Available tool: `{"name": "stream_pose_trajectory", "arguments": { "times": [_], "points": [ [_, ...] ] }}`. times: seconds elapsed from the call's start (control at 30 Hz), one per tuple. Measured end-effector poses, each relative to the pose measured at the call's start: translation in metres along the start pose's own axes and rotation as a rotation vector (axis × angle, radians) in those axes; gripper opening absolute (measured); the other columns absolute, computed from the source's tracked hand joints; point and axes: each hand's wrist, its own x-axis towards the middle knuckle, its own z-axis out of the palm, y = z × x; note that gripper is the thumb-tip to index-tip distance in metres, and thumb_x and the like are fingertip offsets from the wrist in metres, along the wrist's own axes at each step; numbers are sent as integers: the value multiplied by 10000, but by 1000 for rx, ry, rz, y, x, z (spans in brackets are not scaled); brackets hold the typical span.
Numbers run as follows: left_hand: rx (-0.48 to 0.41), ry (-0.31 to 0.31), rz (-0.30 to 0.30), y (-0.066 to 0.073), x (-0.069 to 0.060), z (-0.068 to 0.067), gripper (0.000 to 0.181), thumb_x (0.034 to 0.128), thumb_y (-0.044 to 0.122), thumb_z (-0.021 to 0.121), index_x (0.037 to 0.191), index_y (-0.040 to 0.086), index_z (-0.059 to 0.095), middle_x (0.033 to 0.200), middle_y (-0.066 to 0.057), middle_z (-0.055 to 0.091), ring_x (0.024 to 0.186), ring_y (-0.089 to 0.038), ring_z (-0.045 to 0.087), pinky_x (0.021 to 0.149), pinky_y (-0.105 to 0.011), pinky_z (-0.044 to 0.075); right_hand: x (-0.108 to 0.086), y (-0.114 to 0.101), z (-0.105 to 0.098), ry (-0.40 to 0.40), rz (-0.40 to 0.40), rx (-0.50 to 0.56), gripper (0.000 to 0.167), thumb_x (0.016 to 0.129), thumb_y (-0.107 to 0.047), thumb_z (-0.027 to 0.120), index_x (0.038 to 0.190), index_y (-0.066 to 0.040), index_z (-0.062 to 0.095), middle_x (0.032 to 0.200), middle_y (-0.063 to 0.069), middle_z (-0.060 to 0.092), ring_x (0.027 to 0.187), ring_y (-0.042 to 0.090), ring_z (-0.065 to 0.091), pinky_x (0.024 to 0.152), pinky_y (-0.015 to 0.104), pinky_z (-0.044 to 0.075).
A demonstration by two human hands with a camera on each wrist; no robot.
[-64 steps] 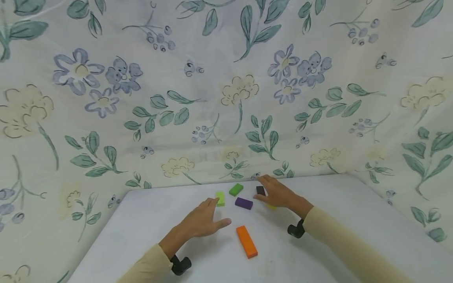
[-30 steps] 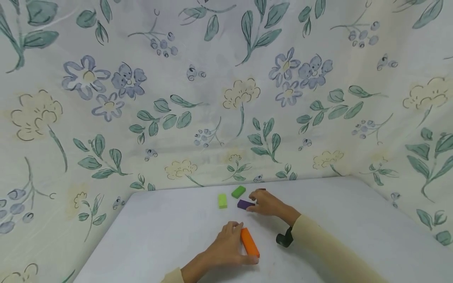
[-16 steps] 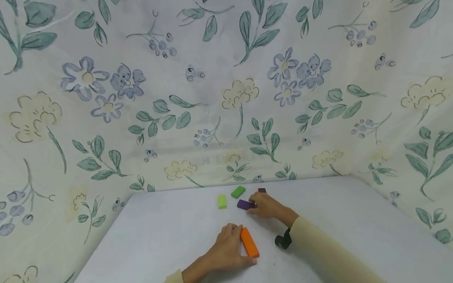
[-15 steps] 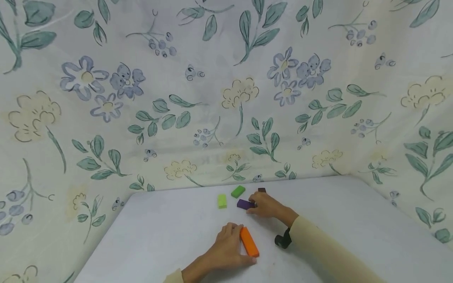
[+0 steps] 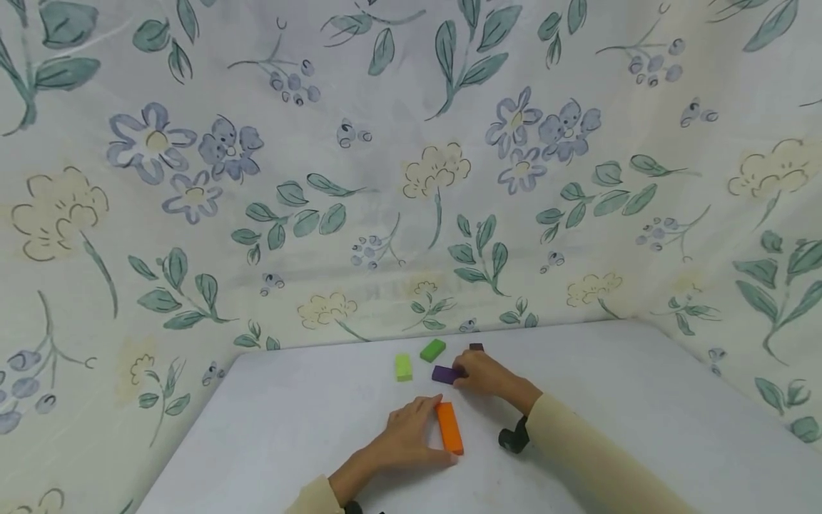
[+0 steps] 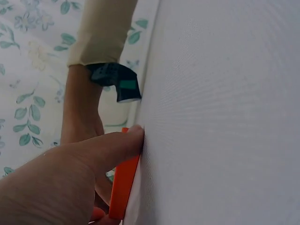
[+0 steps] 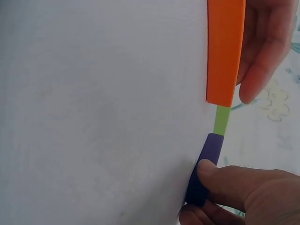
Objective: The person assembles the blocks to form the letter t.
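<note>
Orange block (image 5: pixel 450 428), probably light and stiff, best held by its ends: left hand (image 5: pixel 403 437) pinches there; right hand (image 5: pixel 483 373) grips the purple block (image 5: pixel 443 374)!

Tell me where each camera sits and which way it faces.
Head: worn on the head, facing forward and down at the table; left hand, right hand and sleeves show.
Left wrist: on that wrist, facing the orange block; left hand and right forearm show.
Right wrist: on that wrist, facing the purple block; right hand and left fingers show.
Both wrist views share the orange block.
</note>
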Motion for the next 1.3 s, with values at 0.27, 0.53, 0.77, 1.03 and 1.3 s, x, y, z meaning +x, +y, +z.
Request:
{"name": "stream_pose_trajectory", "arguments": {
  "times": [0.27,0.53,0.77,1.03,1.3],
  "points": [
    [-34,-8,-48,-7,3,5,996,760,621,767,1502,87,374,1510,-117,456,1377,-295,430,1157,-581,321,-2,1,0,15,10,26,260,877,-162,773,1107,-50,723,941,33,662,828,140,542,851,336,562],
    [-61,-16,-46,-7,2,1,906,783,594,756,1477,120,416,1461,-106,481,1311,-278,451,1126,-583,357,-11,-1,-7,34,-7,40,254,870,-125,770,1107,-44,729,974,44,684,835,136,571,872,362,573],
    [-60,-3,-13,-5,-1,-2,874,789,576,758,1447,96,439,1426,-103,501,1304,-276,458,1122,-571,350,-24,-1,-17,34,-47,55,242,877,-108,756,1109,-49,723,987,33,674,844,140,552,855,345,576],
    [-60,5,1,-8,-1,2,879,778,594,762,1432,101,443,1396,-81,510,1289,-251,462,1113,-544,348,-37,2,-18,-37,-51,86,216,863,-82,757,1074,-73,712,966,11,649,852,141,545,837,333,559],
    [-83,0,7,-11,1,2,869,770,585,762,1424,102,454,1387,-77,512,1298,-264,461,1123,-558,330,-40,5,-15,-82,-25,142,229,857,-97,772,1072,-102,693,974,-6,644,872,147,559,864,354,561]
  ]
}}
